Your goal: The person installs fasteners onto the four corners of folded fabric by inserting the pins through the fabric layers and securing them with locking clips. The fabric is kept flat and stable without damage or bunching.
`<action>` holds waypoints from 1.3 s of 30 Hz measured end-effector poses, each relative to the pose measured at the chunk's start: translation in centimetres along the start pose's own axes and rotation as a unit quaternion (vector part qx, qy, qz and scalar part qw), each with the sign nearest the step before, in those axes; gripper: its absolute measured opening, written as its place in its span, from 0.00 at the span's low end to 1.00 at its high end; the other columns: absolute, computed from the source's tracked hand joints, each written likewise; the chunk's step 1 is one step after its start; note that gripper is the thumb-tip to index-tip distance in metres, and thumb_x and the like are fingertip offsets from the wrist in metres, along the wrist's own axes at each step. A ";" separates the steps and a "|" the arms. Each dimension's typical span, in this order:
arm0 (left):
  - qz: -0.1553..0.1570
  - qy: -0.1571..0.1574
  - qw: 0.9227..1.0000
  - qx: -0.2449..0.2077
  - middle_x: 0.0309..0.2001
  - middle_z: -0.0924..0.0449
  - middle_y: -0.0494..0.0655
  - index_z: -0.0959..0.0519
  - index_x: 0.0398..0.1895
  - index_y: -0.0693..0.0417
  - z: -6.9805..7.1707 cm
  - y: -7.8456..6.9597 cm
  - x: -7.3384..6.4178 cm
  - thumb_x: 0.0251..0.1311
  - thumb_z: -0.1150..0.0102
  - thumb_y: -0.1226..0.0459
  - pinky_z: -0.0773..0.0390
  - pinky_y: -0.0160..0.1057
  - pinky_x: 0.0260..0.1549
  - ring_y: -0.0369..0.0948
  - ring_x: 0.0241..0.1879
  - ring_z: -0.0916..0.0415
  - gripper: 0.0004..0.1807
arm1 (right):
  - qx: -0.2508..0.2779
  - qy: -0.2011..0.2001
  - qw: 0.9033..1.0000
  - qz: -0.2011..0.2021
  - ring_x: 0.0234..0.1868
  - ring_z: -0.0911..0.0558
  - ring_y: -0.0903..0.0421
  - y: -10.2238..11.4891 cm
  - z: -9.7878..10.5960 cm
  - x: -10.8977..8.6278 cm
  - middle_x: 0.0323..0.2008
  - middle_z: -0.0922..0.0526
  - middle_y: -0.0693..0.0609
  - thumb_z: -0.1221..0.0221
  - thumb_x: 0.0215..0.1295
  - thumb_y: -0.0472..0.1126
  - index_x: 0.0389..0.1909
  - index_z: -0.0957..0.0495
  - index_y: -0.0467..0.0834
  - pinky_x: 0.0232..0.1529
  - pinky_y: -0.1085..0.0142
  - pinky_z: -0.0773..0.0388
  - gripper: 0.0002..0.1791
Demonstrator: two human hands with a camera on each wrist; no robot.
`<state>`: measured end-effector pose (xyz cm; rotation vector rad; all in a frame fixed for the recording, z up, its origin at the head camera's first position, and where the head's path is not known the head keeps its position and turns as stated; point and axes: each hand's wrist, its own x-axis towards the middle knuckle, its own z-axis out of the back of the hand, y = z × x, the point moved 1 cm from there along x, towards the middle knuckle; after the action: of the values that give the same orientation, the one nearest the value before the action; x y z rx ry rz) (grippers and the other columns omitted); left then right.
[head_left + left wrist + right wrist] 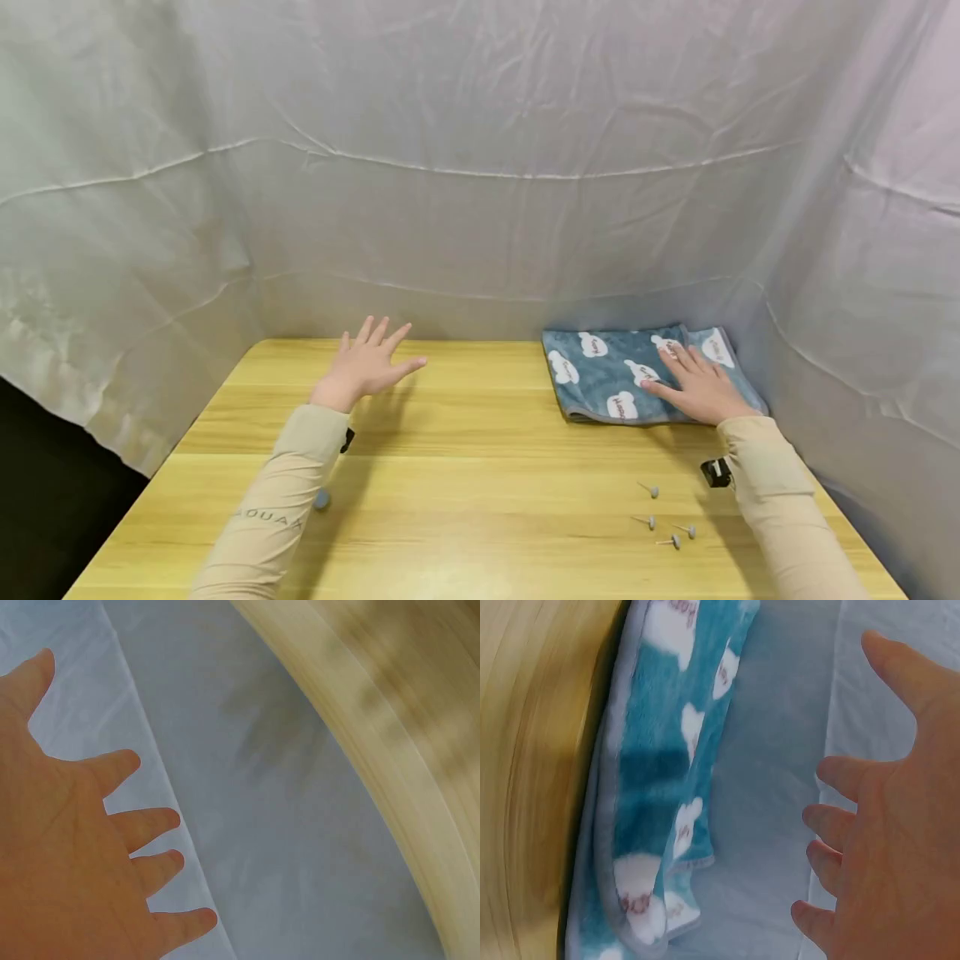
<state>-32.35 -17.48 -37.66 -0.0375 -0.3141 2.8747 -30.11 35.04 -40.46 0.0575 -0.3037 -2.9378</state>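
My left hand is held above the back left of the wooden table, fingers spread and nothing in it. In the left wrist view its palm shows bare, with the table edge off to the right. My right hand hovers over a folded blue blanket with white cloud-like patches, at the back right. The right wrist view has that hand's empty palm apart from the blanket, fingers stretched out.
Several small grey-headed pins lie at the front right of the table. A round blue-grey thing is partly hidden behind the left sleeve. Pale grey cloth hangs around the back and both sides.
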 end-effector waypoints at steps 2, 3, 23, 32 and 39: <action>-0.006 -0.006 1.000 0.000 0.79 0.61 0.57 0.53 0.78 0.35 -0.2 -0.5 0.3 0.60 0.69 0.25 0.68 0.70 0.69 0.57 0.78 0.72 0.47 | -0.003 0.000 1.000 -0.002 0.75 0.61 0.29 -0.3 0.1 0.1 0.76 0.60 0.32 0.53 0.66 0.71 0.77 0.56 0.39 0.68 0.30 0.66 0.52; -0.008 -0.008 1.000 -0.002 0.79 0.60 0.57 0.52 0.78 0.35 -0.3 -0.9 0.5 0.60 0.68 0.25 0.67 0.70 0.69 0.57 0.78 0.71 0.47 | -0.003 0.001 1.000 -0.002 0.75 0.61 0.29 -0.4 0.2 0.1 0.76 0.59 0.31 0.53 0.66 0.70 0.77 0.56 0.39 0.67 0.30 0.66 0.52; -0.089 0.030 0.995 0.011 0.78 0.54 0.50 0.50 0.77 0.32 -5.3 -12.3 4.8 0.60 0.71 0.25 0.55 0.63 0.72 0.51 0.78 0.61 0.44 | 0.044 0.036 0.997 -0.046 0.71 0.61 0.22 -4.5 0.0 1.0 0.72 0.60 0.22 0.55 0.68 0.70 0.75 0.59 0.32 0.65 0.28 0.63 0.54; -0.137 0.057 0.989 0.014 0.78 0.51 0.48 0.47 0.76 0.31 -9.5 -17.9 5.8 0.64 0.63 0.31 0.52 0.62 0.72 0.48 0.78 0.55 0.39 | 0.051 0.039 0.997 -0.046 0.67 0.53 0.19 -6.8 -1.7 1.1 0.68 0.56 0.16 0.53 0.69 0.66 0.73 0.57 0.25 0.62 0.26 0.52 0.53; -0.163 0.099 0.980 0.049 0.78 0.51 0.41 0.47 0.76 0.28 -11.1 -21.6 5.9 0.69 0.61 0.37 0.49 0.59 0.72 0.42 0.78 0.55 0.33 | 0.043 0.052 0.996 -0.056 0.65 0.52 0.16 -8.1 -2.8 0.9 0.66 0.56 0.14 0.54 0.70 0.64 0.71 0.56 0.22 0.62 0.27 0.50 0.52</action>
<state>-32.25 6.76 -43.79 -0.2303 -0.1253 2.5303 -32.34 42.10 -44.92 0.2466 -0.4242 -3.0166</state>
